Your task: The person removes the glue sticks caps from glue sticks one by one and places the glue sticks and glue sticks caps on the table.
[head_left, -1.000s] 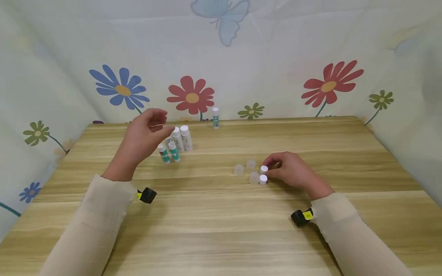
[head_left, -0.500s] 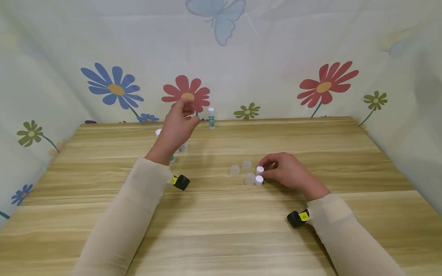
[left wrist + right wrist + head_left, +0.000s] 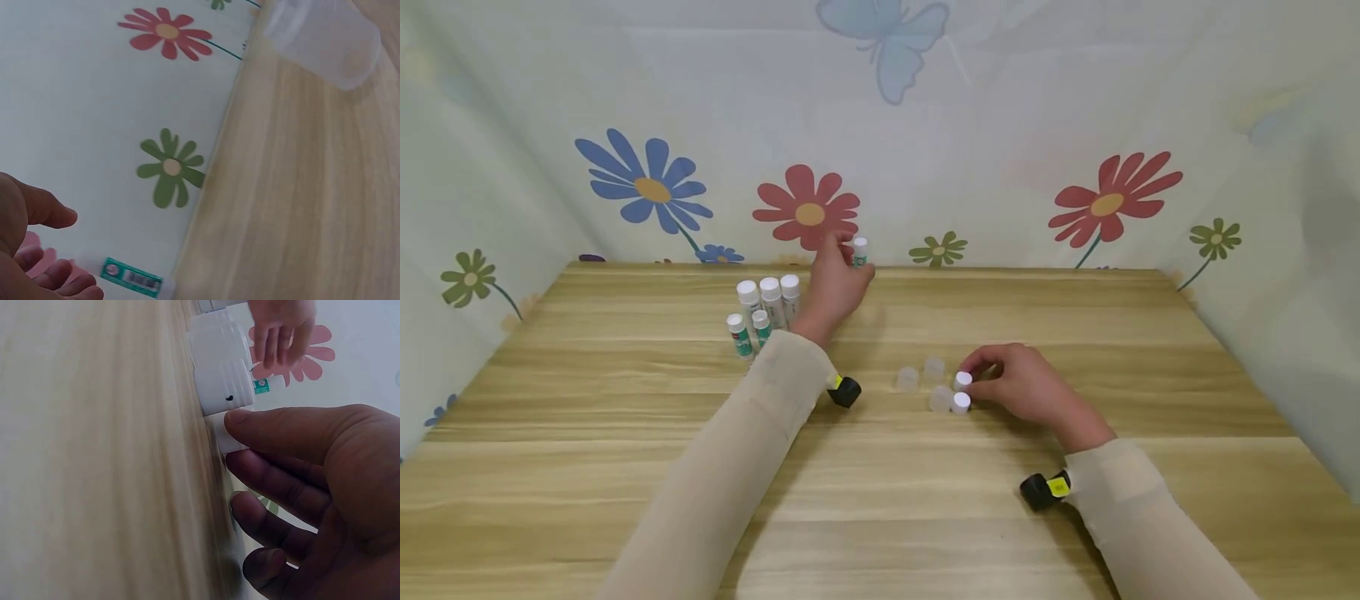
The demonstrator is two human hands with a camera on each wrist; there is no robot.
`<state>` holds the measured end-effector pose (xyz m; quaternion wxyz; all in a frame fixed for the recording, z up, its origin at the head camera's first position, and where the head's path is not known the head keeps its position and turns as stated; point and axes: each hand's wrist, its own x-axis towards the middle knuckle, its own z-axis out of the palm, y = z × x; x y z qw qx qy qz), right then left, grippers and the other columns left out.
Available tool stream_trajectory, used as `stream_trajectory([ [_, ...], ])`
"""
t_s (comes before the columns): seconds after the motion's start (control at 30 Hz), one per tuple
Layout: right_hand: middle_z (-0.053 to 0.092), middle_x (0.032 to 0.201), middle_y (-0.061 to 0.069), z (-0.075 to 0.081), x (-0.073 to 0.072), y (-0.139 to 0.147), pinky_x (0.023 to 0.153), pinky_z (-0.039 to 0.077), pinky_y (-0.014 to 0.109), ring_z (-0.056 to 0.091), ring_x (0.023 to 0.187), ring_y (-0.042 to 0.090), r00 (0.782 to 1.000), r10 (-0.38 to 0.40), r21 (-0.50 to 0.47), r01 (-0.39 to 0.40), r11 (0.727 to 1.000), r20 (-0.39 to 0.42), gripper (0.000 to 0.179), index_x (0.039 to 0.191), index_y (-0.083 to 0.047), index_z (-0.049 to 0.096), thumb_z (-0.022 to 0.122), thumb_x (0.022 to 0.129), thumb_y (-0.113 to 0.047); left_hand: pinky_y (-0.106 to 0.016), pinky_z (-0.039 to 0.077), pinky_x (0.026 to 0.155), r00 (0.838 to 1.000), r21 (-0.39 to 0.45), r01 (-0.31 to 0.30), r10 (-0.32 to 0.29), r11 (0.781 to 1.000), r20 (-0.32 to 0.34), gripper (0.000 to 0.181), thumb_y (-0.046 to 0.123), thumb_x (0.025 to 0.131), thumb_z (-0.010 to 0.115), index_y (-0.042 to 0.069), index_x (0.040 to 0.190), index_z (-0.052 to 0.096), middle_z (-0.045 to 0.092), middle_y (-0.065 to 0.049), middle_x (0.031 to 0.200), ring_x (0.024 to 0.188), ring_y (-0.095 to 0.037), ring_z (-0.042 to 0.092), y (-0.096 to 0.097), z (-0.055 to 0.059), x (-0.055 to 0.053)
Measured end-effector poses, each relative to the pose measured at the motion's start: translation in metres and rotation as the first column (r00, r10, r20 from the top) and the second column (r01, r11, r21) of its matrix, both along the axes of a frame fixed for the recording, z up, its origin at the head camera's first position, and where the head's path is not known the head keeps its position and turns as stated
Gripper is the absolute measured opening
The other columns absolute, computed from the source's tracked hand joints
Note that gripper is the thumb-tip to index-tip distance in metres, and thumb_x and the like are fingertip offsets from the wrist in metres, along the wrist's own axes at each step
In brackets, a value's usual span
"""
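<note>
At the back of the table, my left hand [image 3: 838, 279] reaches round a small glue stick [image 3: 861, 250] with a white cap and a green label. In the left wrist view its thumb and fingers are spread apart, with the glue stick [image 3: 132, 276] beyond the fingertips. My right hand [image 3: 1018, 383] pinches a small white cylinder [image 3: 226, 433] between thumb and index finger, low at the tabletop. A second white cylinder [image 3: 961, 403] stands just in front of it. Several translucent cups [image 3: 940, 399] stand close by on the left.
Left of centre, larger white glue sticks [image 3: 771, 300] stand upright behind smaller green-labelled ones [image 3: 740, 337], partly hidden by my left wrist. A flower-printed curtain [image 3: 1000, 150] rises behind the wooden table [image 3: 925, 492].
My left hand has moved from beside the glue stick group rightward and back to the lone glue stick. The right hand stays at the same white cylinder.
</note>
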<state>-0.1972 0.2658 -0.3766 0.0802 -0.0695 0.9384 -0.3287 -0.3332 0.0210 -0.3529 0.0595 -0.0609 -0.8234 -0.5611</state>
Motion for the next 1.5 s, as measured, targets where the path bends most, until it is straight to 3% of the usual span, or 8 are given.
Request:
stream_trajectory([
  [0.2,0.067,0.096,0.001,-0.002,0.003,-0.003,0.072,0.049,0.029,0.059,0.083,0.018,1.0,-0.008,-0.013,0.007,1.0,-0.014,0.013,0.098,-0.019,0.07,0.073,0.086,-0.025,-0.041,0.048,0.094,0.996,0.032,-0.084,0.085,0.996,-0.015,0.055,0.005,0.083,0.067,0.003,0.131,0.041,0.051,-0.019,0.12,0.107,-0.029,0.05,0.007,-0.013,-0.011],
  [0.4,0.067,0.096,0.001,-0.003,0.004,-0.007,0.072,0.049,0.029,0.059,0.083,0.018,1.0,-0.009,-0.029,0.008,1.0,-0.008,0.014,0.098,-0.02,0.07,0.074,0.086,-0.025,-0.041,0.049,0.094,0.988,0.094,-0.143,0.136,0.985,0.079,0.053,0.005,0.086,0.066,0.003,0.132,0.041,0.052,-0.02,0.12,0.105,-0.029,0.051,0.008,-0.02,-0.019],
  [0.53,0.067,0.095,0.001,-0.002,0.004,-0.009,0.072,0.048,0.029,0.059,0.082,0.017,1.0,0.0,-0.031,0.0,1.0,-0.019,0.013,0.097,-0.019,0.071,0.074,0.086,-0.025,-0.04,0.049,0.094,0.983,0.092,-0.157,0.147,0.983,0.109,0.048,0.006,0.087,0.064,0.005,0.13,0.043,0.054,-0.019,0.12,0.107,-0.03,0.053,0.006,-0.025,-0.025],
  [0.67,0.068,0.094,0.0,-0.002,0.004,-0.01,0.071,0.049,0.03,0.059,0.08,0.018,1.0,0.007,-0.035,-0.008,0.999,-0.025,0.012,0.096,-0.019,0.071,0.074,0.085,-0.024,-0.039,0.048,0.094,0.984,0.087,-0.164,0.156,0.983,0.087,0.04,0.006,0.088,0.062,0.004,0.125,0.045,0.058,-0.02,0.117,0.108,-0.03,0.055,0.005,-0.031,-0.031],
  [1.2,0.067,0.093,0.001,-0.002,0.001,-0.007,0.069,0.048,0.03,0.058,0.078,0.017,1.0,0.004,-0.025,-0.005,1.0,-0.021,0.012,0.095,-0.019,0.071,0.074,0.085,-0.024,-0.033,0.049,0.084,0.987,0.071,-0.131,0.124,0.989,0.099,0.032,0.01,0.093,0.059,0.007,0.123,0.047,0.057,-0.016,0.114,0.1,-0.025,0.052,0.007,-0.038,-0.037],
  [1.5,0.067,0.098,0.002,0.001,0.0,0.002,0.072,0.049,0.03,0.059,0.081,0.017,0.999,0.04,-0.022,-0.04,0.999,-0.003,0.02,0.103,-0.017,0.07,0.074,0.084,-0.021,-0.035,0.05,0.086,0.997,0.084,-0.061,0.056,0.995,0.052,0.033,0.01,0.092,0.061,0.006,0.123,0.048,0.058,-0.015,0.112,0.1,-0.024,0.054,0.012,-0.029,-0.022],
])
